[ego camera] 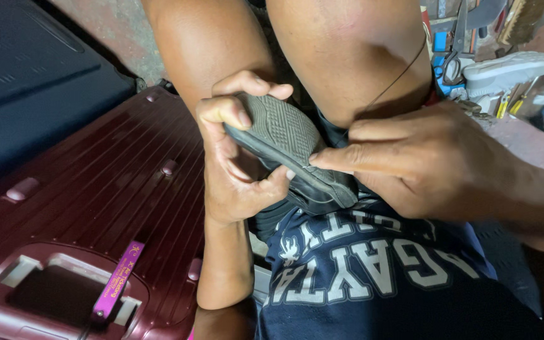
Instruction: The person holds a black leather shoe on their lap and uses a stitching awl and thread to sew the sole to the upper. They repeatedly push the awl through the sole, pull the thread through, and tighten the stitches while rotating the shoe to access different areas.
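L hand + R hand grip black shoe.

Pretty cramped spot. On the left a ribbed maroon hard-shell suitcase lies flat, with a purple tag by its recessed handle. Right behind it sits a dark navy case, also ribbed. A strip of rough pinkish concrete floor shows up top. Top right is a cluttered counter with scissors, a pale grey shoe and small tools with yellow handles. Light is dim and warm.
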A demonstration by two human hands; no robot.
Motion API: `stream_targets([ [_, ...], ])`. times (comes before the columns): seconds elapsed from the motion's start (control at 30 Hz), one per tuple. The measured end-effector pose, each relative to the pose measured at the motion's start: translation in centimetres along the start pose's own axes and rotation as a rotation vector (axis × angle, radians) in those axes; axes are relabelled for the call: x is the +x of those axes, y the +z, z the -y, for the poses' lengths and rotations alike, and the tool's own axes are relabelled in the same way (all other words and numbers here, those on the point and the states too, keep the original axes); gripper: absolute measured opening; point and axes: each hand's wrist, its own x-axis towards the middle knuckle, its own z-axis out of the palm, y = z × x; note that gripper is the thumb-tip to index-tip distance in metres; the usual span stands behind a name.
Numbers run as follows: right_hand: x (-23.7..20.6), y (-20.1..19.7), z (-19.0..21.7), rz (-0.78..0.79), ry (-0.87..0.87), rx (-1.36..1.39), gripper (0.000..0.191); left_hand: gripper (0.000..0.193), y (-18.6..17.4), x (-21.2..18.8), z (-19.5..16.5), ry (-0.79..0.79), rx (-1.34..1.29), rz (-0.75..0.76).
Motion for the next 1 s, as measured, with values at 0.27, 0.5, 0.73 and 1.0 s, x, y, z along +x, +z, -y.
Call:
stream_targets([
  [0.27, 0.4, -1.4, 0.5, 0.147, -0.017, -0.167, 0.050, 0.053, -0.6, 0.2, -0.2, 0.009, 0.120, 0.074],
  [0.5, 1.6, -2.0, 1.6, 0.171, -0.064, -0.234, 0.042, 0.054, -1.1, 0.2, -0.4, -0.029, 0.124, 0.096],
  [0.73, 3.1, -2.4, 1.2, 0.370, 0.021, -0.262, 0.041, 0.055, -0.8, 0.6, -0.6, -0.006, 0.135, 0.110],
  [1.0, 3.9, -2.6, 1.1, 0.340, -0.156, -0.393, 0.031, 0.057, -1.1, 0.5, -0.5, -0.016, 0.127, 0.113],
])
